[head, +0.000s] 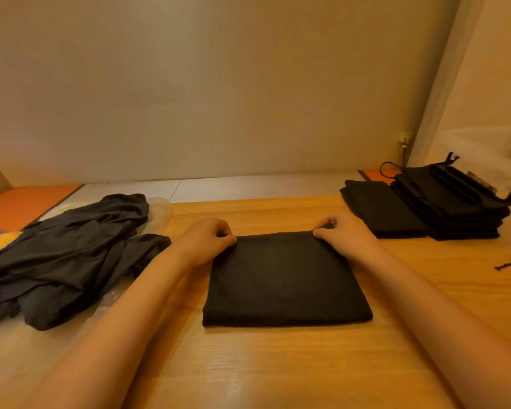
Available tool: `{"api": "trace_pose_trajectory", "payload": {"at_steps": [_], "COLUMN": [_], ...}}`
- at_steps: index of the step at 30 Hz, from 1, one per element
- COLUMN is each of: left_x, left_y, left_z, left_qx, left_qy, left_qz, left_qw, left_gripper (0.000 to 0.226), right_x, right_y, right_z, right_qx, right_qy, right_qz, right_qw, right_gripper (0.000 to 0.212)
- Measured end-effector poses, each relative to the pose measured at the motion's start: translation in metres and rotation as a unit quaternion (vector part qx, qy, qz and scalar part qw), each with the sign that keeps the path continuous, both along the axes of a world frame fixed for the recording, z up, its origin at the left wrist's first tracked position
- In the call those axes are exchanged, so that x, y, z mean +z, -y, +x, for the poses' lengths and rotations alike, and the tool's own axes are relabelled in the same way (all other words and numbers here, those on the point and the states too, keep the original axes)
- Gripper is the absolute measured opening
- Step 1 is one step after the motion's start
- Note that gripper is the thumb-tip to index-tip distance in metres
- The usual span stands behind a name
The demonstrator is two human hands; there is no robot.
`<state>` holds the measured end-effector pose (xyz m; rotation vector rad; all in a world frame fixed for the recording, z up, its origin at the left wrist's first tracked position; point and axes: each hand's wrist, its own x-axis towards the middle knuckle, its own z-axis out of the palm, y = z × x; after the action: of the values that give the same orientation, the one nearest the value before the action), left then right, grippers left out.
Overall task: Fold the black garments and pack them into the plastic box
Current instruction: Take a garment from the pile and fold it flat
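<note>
A black garment, folded into a neat rectangle, lies flat in the middle of the wooden table. My left hand pinches its far left corner and my right hand pinches its far right corner. A loose heap of unfolded black garments lies on clear plastic at the left. At the right stand a tall stack of folded black garments and one folded piece beside it. A translucent plastic box shows faintly at the far right, behind the stack.
A small dark clip or scrap lies on the table near the right edge. A wall runs along the far side, with a socket and cable at its right end. An orange surface shows beyond the table at the left.
</note>
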<state>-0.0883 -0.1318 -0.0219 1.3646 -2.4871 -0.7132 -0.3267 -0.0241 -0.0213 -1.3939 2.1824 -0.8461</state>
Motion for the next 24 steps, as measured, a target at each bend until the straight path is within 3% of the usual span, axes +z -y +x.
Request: {"api": "trace_pose_trajectory", "payload": {"at_steps": [5, 18, 24], "left_x": [-0.012, -0.0089, -0.0032], "left_y": [-0.003, -0.0081, -0.0089], "left_z": [0.004, -0.0014, 0.0001], "left_qx": [0.018, 0.006, 0.004], "left_qy": [-0.035, 0.023, 0.003], "left_qz": [-0.05, -0.085, -0.082], "left_qw": [0.998, 0.996, 0.997], "left_gripper": [0.012, 0.01, 0.01], "right_x": [-0.0114, -0.0087, -0.0025], "right_y": [0.001, -0.0016, -0.0039], "right_z": [0.0042, 0.0073, 0.0038], "right_qx": [-0.04, -0.04, -0.044], "right_qy": [-0.083, -0.129, -0.163], "right_qz": [-0.049, -0.032, -0.062], "right_qw": [0.994, 0.99, 0.984], "right_gripper": [0.016, 0.021, 0.017]}}
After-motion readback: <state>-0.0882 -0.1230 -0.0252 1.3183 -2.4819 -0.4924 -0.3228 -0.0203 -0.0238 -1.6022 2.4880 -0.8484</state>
